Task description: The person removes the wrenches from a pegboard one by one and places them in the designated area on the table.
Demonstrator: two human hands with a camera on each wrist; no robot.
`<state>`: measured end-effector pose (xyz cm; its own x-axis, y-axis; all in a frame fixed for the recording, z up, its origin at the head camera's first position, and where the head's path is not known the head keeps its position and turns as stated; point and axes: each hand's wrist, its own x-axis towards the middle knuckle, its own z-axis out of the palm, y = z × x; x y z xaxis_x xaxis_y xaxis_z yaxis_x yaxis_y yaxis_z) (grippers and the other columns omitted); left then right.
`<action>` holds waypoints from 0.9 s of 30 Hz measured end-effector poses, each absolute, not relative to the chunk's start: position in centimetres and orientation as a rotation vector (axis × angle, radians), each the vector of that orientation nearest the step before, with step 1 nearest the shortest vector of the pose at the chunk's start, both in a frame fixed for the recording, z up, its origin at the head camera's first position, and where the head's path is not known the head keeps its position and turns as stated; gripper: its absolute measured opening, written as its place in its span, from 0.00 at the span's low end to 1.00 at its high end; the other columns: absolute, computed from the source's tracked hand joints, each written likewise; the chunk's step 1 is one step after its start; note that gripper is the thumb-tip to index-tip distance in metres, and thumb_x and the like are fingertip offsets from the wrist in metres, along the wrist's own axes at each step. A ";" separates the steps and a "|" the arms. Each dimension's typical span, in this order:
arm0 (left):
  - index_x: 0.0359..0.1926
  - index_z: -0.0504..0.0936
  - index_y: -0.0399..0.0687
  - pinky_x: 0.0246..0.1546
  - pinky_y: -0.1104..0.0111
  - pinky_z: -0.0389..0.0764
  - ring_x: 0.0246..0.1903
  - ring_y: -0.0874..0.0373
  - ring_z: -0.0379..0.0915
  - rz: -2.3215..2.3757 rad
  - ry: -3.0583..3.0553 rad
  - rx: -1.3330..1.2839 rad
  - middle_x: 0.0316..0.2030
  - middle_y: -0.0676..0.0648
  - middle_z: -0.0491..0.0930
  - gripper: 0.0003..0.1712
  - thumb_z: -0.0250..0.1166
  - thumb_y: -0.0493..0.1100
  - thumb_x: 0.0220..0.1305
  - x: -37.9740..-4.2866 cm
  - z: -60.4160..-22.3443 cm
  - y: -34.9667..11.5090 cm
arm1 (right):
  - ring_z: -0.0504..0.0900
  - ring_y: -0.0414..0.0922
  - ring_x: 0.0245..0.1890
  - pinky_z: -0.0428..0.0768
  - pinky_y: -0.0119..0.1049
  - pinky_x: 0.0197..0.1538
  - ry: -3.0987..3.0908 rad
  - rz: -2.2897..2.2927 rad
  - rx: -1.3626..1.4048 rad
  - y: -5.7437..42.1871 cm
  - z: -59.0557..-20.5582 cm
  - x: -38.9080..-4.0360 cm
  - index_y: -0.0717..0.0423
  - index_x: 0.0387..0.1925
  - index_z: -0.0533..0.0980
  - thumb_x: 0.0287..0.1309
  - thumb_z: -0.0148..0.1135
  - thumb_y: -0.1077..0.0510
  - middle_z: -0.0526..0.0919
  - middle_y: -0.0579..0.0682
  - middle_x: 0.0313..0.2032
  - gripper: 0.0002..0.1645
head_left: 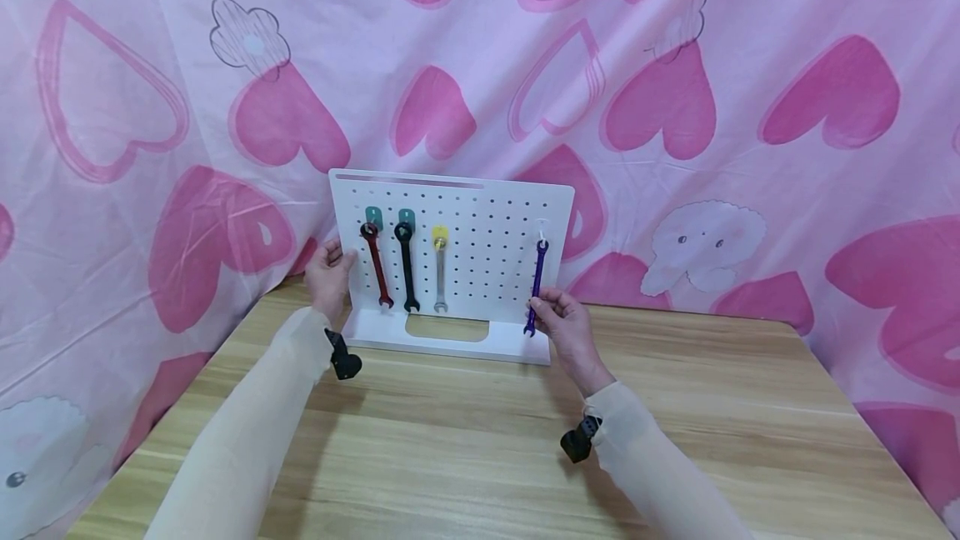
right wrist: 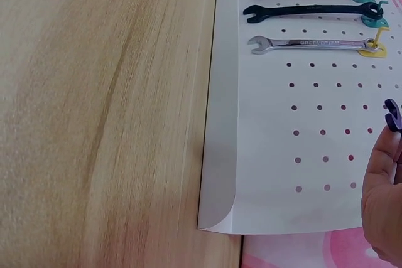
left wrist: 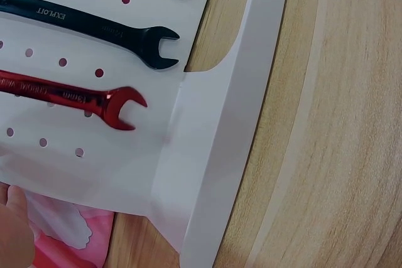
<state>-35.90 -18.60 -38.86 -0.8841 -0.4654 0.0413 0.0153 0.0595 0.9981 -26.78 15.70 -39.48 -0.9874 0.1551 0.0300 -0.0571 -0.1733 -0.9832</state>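
Observation:
A white pegboard (head_left: pixel 480 273) stands upright on its own base. At its left edge is my left hand (head_left: pixel 328 280), gripping the edge with a fingertip over the front face. My right hand (head_left: pixel 566 327) pinches a purple wrench (head_left: pixel 537 282) by its lower half, in front of the board's right side. The wrench hangs nearly vertical, its upper end at a white hook (head_left: pixel 542 227); the right wrist view catches only one end of it beside the fingers. Further left hang a red wrench (head_left: pixel 377 269), a black wrench (head_left: pixel 407 269) and a silver wrench (head_left: pixel 440 277).
Green hooks (right wrist: pixel 375 20) bear the red and black wrenches, and a yellow hook (right wrist: pixel 374 51) bears the silver one. The base has a cut-out slot (head_left: pixel 447 328). Under it lies a wood-grain table (head_left: pixel 450 440); a pink heart-patterned cloth (head_left: pixel 480 48) hangs behind.

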 end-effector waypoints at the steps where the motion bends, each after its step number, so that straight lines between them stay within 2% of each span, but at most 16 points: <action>1: 0.60 0.72 0.48 0.59 0.66 0.71 0.56 0.55 0.70 -1.883 -1.991 0.448 0.58 0.45 0.73 0.23 0.60 0.43 0.65 -35.9 -38.9 -18.6 | 0.81 0.34 0.29 0.81 0.27 0.36 -1.925 2.304 -0.118 15.7 -39.5 -26.8 0.57 0.38 0.74 0.61 0.57 0.67 0.82 0.39 0.27 0.05; 12: 0.60 0.72 0.49 0.60 0.66 0.70 0.56 0.55 0.69 -1.879 -2.003 0.435 0.59 0.46 0.73 0.22 0.60 0.44 0.65 -36.1 -39.0 -18.8 | 0.81 0.35 0.30 0.81 0.28 0.38 -1.885 2.356 -0.104 15.6 -39.2 -26.5 0.53 0.35 0.74 0.61 0.57 0.67 0.82 0.39 0.27 0.06; 27: 0.61 0.71 0.49 0.60 0.66 0.70 0.57 0.55 0.69 -1.882 -2.011 0.443 0.59 0.46 0.73 0.23 0.60 0.44 0.65 -36.2 -39.0 -18.8 | 0.81 0.36 0.32 0.81 0.29 0.40 -1.905 2.377 -0.145 15.6 -38.5 -26.0 0.55 0.39 0.75 0.62 0.57 0.64 0.82 0.41 0.29 0.04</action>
<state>-36.20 -18.81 -38.98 -0.8898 -0.4546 0.0405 0.0104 0.0685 0.9976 -26.03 15.59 -38.46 -0.9913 0.1304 -0.0166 -0.0122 -0.2170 -0.9761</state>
